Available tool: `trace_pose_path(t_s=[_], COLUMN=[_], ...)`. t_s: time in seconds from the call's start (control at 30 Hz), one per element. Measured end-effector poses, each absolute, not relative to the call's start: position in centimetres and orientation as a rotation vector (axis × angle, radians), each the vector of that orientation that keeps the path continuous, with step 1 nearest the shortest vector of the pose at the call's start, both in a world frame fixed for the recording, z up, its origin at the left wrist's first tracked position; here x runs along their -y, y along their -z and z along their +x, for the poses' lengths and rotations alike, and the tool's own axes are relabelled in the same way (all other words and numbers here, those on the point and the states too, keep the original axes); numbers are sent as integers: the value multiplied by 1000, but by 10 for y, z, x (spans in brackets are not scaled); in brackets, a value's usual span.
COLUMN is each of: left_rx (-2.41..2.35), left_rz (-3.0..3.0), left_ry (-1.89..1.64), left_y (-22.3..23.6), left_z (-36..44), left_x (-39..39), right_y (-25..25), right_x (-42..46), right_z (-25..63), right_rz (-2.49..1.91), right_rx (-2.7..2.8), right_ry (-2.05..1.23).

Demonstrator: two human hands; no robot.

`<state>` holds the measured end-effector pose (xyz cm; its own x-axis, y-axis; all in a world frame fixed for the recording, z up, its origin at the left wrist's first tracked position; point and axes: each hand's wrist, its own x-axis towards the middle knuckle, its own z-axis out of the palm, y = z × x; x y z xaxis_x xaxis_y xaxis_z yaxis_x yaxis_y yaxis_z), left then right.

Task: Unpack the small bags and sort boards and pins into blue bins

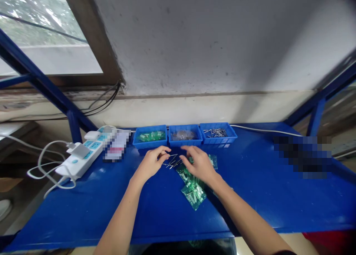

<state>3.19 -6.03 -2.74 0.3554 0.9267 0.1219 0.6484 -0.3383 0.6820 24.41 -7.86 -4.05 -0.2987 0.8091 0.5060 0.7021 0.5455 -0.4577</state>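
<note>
My left hand (154, 161) is curled, thumb and fingers close together, with a thin metal pin (174, 155) at their tips; it appears pinched there. Below the fingertips, several similar loose metal pins (171, 164) lie crossed on the blue tabletop. My right hand (199, 164) hovers at the right side of these pins, thumb and index finger apart, and I see nothing held between them. Under and in front of this hand, small clear green-tinted plastic bags (194, 195) lie overlapping, with pale parts inside. The right hand and forearm hide some of the bags.
Three blue bins stand along the back: one with green bags (150, 145), one with brownish clear packets (185, 143), one with metal pins (219, 140). A white power strip (80, 162) with cables lies left, beside a blurred phone-like object (118, 145). A blurred dark item (303, 156) lies right.
</note>
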Motion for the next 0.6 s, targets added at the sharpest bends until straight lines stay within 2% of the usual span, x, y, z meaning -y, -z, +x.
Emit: trace_pose_path(t_s=[0.13,0.37,0.6], left_rx=[-1231,-1159,-1230], left_rz=[2010,1947,2140], left_ry=[-784,-797,-925], left_y=[25,22,20], left_z=[36,40,41], left_x=[65,70,72], right_y=[43,43,41], right_x=[83,81,83], right_z=[231,235,234], right_rz=[-1040,-1061,-1145], right_rx=[2193,2205,2063], right_ry=[-135,-99,-125])
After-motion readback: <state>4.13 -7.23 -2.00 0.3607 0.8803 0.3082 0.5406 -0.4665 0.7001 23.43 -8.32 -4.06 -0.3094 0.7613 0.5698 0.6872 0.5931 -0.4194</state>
